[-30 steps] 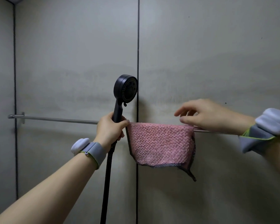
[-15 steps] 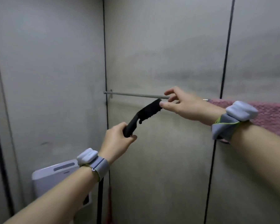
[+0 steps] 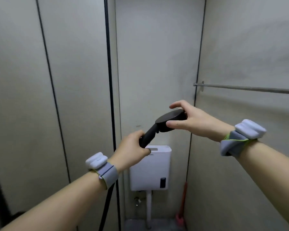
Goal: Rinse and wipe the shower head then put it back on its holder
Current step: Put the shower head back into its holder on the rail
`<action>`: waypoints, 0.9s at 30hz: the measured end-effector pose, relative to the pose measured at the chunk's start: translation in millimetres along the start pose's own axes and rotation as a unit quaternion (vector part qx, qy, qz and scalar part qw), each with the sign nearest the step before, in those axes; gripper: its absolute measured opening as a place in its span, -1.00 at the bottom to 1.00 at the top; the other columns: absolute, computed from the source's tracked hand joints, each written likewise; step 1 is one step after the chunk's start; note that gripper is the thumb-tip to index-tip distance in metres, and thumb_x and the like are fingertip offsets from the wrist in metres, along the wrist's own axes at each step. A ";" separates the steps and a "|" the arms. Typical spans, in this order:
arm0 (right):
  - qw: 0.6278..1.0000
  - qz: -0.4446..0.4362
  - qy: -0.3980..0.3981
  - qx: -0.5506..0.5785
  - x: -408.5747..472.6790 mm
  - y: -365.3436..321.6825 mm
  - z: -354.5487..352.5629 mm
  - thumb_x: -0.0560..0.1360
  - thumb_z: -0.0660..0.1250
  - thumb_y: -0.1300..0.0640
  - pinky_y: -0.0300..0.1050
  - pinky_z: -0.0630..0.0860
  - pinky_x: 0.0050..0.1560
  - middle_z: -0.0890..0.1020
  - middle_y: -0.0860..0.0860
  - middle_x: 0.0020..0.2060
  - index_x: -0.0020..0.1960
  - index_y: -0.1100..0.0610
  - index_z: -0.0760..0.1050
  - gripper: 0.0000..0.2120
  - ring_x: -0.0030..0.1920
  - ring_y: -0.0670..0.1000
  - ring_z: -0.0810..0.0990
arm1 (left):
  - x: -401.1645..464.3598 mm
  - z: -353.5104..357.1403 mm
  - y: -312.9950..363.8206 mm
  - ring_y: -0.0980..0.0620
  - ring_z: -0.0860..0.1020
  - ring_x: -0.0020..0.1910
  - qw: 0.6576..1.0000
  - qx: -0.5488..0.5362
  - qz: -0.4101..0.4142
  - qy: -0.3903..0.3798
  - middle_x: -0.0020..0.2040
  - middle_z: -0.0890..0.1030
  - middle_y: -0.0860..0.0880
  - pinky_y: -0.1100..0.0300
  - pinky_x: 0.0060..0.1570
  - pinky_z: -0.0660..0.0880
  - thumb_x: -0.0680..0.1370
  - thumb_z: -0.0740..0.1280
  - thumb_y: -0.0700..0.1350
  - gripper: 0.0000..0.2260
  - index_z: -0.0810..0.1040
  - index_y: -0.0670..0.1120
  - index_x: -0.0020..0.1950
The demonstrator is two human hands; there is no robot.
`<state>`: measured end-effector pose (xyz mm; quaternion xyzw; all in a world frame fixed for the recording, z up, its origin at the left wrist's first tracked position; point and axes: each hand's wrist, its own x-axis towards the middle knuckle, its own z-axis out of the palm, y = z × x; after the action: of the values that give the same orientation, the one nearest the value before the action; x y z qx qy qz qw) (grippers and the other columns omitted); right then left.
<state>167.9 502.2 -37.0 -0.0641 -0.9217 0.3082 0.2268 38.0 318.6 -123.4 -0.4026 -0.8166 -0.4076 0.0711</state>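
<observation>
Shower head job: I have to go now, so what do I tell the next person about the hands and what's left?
Left hand grips the handle of the black shower head. Right hand holds the round head, thumb and fingers around its rim. The hose hangs below the left wrist. No cloth in either hand and no water running. No holder shows in this view. Left: find the holder and seat the shower head.

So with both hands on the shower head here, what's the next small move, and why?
Probably carry the black plastic shower head toward its holder, which isn't in view. The left hand grips the handle, the right hand holds the head, and no cloth is in either.
</observation>
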 end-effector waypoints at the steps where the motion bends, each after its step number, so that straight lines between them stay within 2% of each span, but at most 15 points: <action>1: 1.000 -0.008 0.017 0.009 4.8 4.5 4.0 0.28 0.45 -0.26 -0.26 0.49 -0.06 0.62 -0.18 -0.06 0.20 -0.19 0.39 -0.46 -0.02 -0.22 0.58 | -3.3 -3.9 1.1 -0.06 0.59 -0.16 1.000 -0.003 -0.004 -0.004 -0.11 0.64 -0.04 0.06 -0.19 0.55 0.34 0.40 -0.09 -0.81 0.52 0.00 -0.07; 4: 0.997 -0.053 0.037 0.036 19.1 7.4 17.8 0.22 0.41 -0.34 -0.31 0.43 -0.20 0.62 -0.19 -0.17 0.05 -0.17 0.44 -0.52 -0.16 -0.27 0.56 | -15.1 -13.7 4.4 -0.10 0.56 -0.27 0.999 0.005 -0.042 0.019 -0.11 0.61 -0.13 0.03 -0.29 0.55 0.36 0.41 -0.09 -0.79 0.54 -0.04 -0.03; 6: 0.994 -0.076 0.056 0.057 27.2 12.8 28.3 0.19 0.39 -0.37 -0.35 0.41 -0.27 0.62 -0.16 -0.21 0.00 -0.15 0.45 -0.52 -0.24 -0.26 0.54 | -23.1 -22.8 7.1 -0.04 0.51 -0.35 0.998 -0.002 -0.060 0.024 -0.14 0.60 -0.17 0.00 -0.33 0.56 0.37 0.43 -0.08 -0.78 0.54 -0.06 -0.02; 8: 0.990 -0.088 0.064 0.092 32.2 14.0 38.6 0.19 0.42 -0.35 -0.45 0.40 -0.32 0.62 -0.15 -0.22 -0.03 -0.13 0.48 -0.54 -0.27 -0.28 0.53 | -34.9 -32.4 3.3 0.03 0.55 -0.36 0.998 -0.001 -0.064 0.019 -0.16 0.60 -0.08 0.02 -0.30 0.57 0.38 0.45 -0.05 -0.76 0.54 0.03 0.02; 11: 0.979 -0.106 0.036 0.170 44.2 3.7 56.3 0.16 0.45 -0.33 -0.52 0.38 -0.33 0.63 -0.14 -0.22 -0.06 -0.12 0.51 -0.55 -0.29 -0.31 0.55 | -66.1 -52.8 -3.2 0.08 0.61 -0.37 0.995 0.004 -0.095 0.034 -0.13 0.57 0.05 0.22 -0.39 0.53 0.37 0.49 0.08 -0.62 0.46 0.27 0.13; 13: 0.974 -0.111 0.022 0.197 52.0 -3.8 67.0 0.13 0.45 -0.34 -0.47 0.40 -0.32 0.63 -0.13 -0.19 -0.05 -0.11 0.52 -0.51 -0.28 -0.28 0.57 | -88.2 -66.4 -10.9 0.05 0.61 -0.39 0.991 -0.001 -0.125 0.049 -0.13 0.57 0.02 0.23 -0.41 0.51 0.34 0.49 0.17 -0.59 0.42 0.32 0.12; 15: 0.966 -0.124 0.002 0.227 63.8 -21.5 80.9 0.11 0.45 -0.35 -0.28 0.52 -0.19 0.65 -0.06 -0.14 -0.04 -0.09 0.53 -0.48 -0.18 -0.15 0.64 | -112.9 -87.2 -17.5 0.05 0.58 -0.41 0.984 -0.008 -0.152 0.091 -0.14 0.57 -0.01 0.22 -0.42 0.50 0.30 0.49 0.22 -0.59 0.45 0.30 0.09; 17: 0.956 -0.137 -0.008 0.259 74.9 -37.4 90.1 0.11 0.47 -0.34 0.04 0.61 0.00 0.67 0.04 -0.11 -0.04 -0.05 0.54 -0.46 -0.09 0.06 0.67 | -130.5 -105.5 -18.5 0.04 0.55 -0.44 0.976 -0.040 -0.169 0.133 -0.21 0.56 0.00 0.19 -0.42 0.50 0.32 0.51 0.17 -0.65 0.51 0.26 0.04; 19: 0.942 -0.161 -0.026 0.294 83.6 -65.7 100.2 0.12 0.49 -0.33 0.21 0.60 0.04 0.67 0.07 -0.13 -0.05 -0.04 0.55 -0.47 -0.10 0.14 0.68 | -149.9 -131.9 -19.0 0.01 0.53 -0.45 0.967 -0.066 -0.166 0.183 -0.31 0.55 0.04 0.14 -0.42 0.49 0.39 0.52 0.04 -0.76 0.56 0.18 0.01; 23: 0.915 -0.203 -0.042 0.347 99.0 -121.3 115.7 0.14 0.50 -0.30 0.22 0.61 0.04 0.68 0.09 -0.14 -0.04 -0.02 0.56 -0.49 -0.14 0.16 0.69 | -175.8 -188.6 -9.9 -0.02 0.52 -0.42 0.952 -0.084 -0.144 0.257 -0.31 0.58 -0.04 0.17 -0.43 0.49 0.48 0.46 -0.14 -0.84 0.60 -0.10 0.04; 27: 0.889 -0.224 -0.062 0.395 111.9 -170.8 123.3 0.27 0.50 -0.16 0.14 0.62 0.06 0.65 0.21 -0.03 0.06 0.12 0.52 -0.50 -0.11 0.13 0.68 | -185.9 -237.1 -2.6 0.00 0.54 -0.39 0.939 -0.065 -0.116 0.316 -0.26 0.66 -0.12 0.19 -0.38 0.50 0.49 0.43 -0.21 -0.90 0.62 -0.14 -0.01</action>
<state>15.7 327.5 20.2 0.2577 -0.7258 0.5915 0.2387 109.6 34.8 -51.6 -0.1595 -0.7647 -0.5713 0.2518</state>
